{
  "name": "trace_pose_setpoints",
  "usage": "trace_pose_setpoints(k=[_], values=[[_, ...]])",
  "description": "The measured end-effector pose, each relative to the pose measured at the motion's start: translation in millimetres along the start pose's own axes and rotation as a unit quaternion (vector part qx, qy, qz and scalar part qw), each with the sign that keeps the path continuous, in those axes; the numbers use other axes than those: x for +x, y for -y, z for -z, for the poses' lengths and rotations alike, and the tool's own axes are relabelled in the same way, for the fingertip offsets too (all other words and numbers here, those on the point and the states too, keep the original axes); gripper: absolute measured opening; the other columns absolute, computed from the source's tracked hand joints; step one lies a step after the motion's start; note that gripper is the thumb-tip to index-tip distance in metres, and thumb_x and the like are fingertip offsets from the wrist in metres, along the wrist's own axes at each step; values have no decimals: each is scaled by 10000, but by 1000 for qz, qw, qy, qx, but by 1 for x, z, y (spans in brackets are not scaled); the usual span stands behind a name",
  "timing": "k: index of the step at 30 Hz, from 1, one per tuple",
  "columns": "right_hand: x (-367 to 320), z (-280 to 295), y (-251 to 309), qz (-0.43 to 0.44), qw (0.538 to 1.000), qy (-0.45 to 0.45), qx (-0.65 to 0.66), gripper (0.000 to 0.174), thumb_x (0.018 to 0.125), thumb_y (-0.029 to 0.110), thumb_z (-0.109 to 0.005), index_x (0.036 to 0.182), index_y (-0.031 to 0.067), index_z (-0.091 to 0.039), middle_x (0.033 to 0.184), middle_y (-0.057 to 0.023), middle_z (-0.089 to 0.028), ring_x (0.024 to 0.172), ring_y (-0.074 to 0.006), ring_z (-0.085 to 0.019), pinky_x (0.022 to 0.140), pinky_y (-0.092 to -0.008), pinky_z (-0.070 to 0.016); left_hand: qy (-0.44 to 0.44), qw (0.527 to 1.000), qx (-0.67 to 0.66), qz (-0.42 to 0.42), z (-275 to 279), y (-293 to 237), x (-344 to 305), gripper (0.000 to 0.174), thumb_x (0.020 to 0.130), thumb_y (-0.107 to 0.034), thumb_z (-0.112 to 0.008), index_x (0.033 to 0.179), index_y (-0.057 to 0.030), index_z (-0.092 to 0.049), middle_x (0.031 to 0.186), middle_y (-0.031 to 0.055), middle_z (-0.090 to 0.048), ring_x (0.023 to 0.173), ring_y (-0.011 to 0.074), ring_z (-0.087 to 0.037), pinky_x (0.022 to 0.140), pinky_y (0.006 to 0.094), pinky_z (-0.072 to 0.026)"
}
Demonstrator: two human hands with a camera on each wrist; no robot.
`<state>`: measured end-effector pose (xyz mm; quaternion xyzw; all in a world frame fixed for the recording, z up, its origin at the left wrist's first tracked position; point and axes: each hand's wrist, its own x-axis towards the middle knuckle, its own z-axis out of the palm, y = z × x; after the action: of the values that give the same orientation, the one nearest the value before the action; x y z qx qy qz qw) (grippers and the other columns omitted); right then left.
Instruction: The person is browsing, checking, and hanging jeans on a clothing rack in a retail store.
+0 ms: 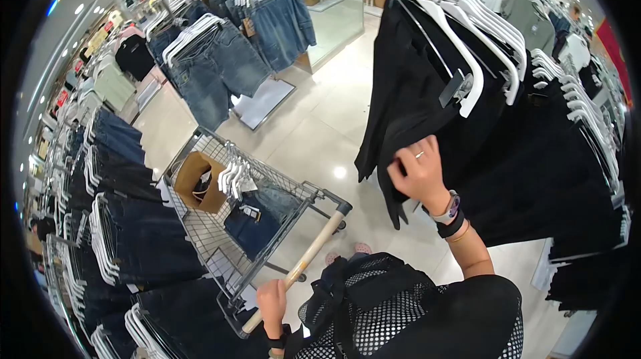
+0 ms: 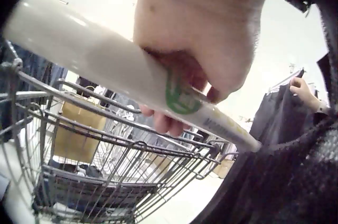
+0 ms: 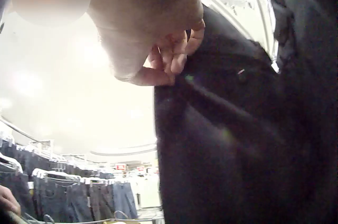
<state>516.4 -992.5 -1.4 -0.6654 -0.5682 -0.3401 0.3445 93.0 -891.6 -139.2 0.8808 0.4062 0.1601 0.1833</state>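
Observation:
My left hand grips the pale handle of a wire shopping cart. In the left wrist view its fingers curl under the handle, beside a green printed mark. My right hand pinches the edge of black trousers that hang from a white hanger at the front of a rack. The right wrist view shows thumb and fingertips together on the edge of the dark cloth. A dark tag hangs by the hanger's end.
Inside the cart lie a brown paper bag, folded denim and several white hangers. Racks of jeans stand ahead, with more dark jeans along the left. Further black garments hang at right. Pale floor tiles lie between.

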Motion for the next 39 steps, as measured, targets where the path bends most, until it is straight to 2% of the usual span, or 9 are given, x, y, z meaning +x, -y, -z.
trace_pose_setpoints(k=[8,11,14,22,24,29,32,36,39], values=[[16,-44,61,151,970,91,170,168,669,61,-667,784,84,-546,787,-21,-534,768,-200,-554,788,-375,-423,-72,982,83,156,23,21,-59,139,886,-115,-582,814,-1,-614,811,153,-605,810,344,-542,748,449,-377],[16,-66,84,193,948,109,229,167,673,76,-671,779,84,-543,787,-21,-525,786,-198,-554,816,-384,-415,-64,960,105,250,27,15,-107,135,885,-114,-582,929,1,-637,919,151,-623,901,336,-555,848,456,-401],[11,-83,103,221,925,122,283,164,676,80,-665,780,84,-538,783,-26,-514,797,-202,-549,831,-399,-411,-90,969,98,207,25,-2,-128,375,854,-100,-623,1216,-15,-579,1209,155,-578,1191,339,-495,1122,510,-270],[4,-124,101,251,885,244,307,184,679,76,-670,833,79,-570,842,-47,-559,876,-228,-550,895,-423,-406,-59,976,-29,205,76,-12,-100,224,857,-123,-661,1058,-26,-650,1109,147,-642,1047,328,-584,939,410,-444],[3,-133,98,220,891,273,288,178,686,72,-665,839,78,-575,841,-49,-560,880,-229,-552,892,-427,-403,-49,985,-10,164,118,-2,-59,199,851,-55,-635,1038,12,-635,1072,166,-637,1012,353,-589,882,394,-468],[5,-160,98,149,898,335,241,145,714,38,-639,846,69,-587,832,-59,-568,864,-240,-552,877,-409,-394,58,994,25,91,149,63,66,219,880,-156,-626,1029,4,-629,1006,171,-640,968,361,-594,848,403,-477],[-5,-151,87,102,909,343,214,138,723,21,-629,847,67,-591,837,-65,-577,859,-249,-550,865,-406,-395,189,980,-19,57,93,134,133,311,891,-273,-607,1043,-5,-649,981,185,-673,948,384,-620,812,416,-497],[-2,-157,85,22,908,391,150,124,740,8,-618,849,62,-592,825,-86,-580,859,-270,-546,850,-405,-395,392,901,-29,183,-42,271,226,468,833,-398,-646,1084,-3,-647,1064,188,-685,1013,333,-648,838,423,-492],[-4,-133,67,-14,901,421,100,102,751,17,-634,823,50,-569,804,-102,-567,811,-300,-536,795,-423,-398,432,874,7,222,-130,303,253,610,802,-409,-682,1284,-64,-537,1311,210,-566,1171,361,-559,947,469,-470]])
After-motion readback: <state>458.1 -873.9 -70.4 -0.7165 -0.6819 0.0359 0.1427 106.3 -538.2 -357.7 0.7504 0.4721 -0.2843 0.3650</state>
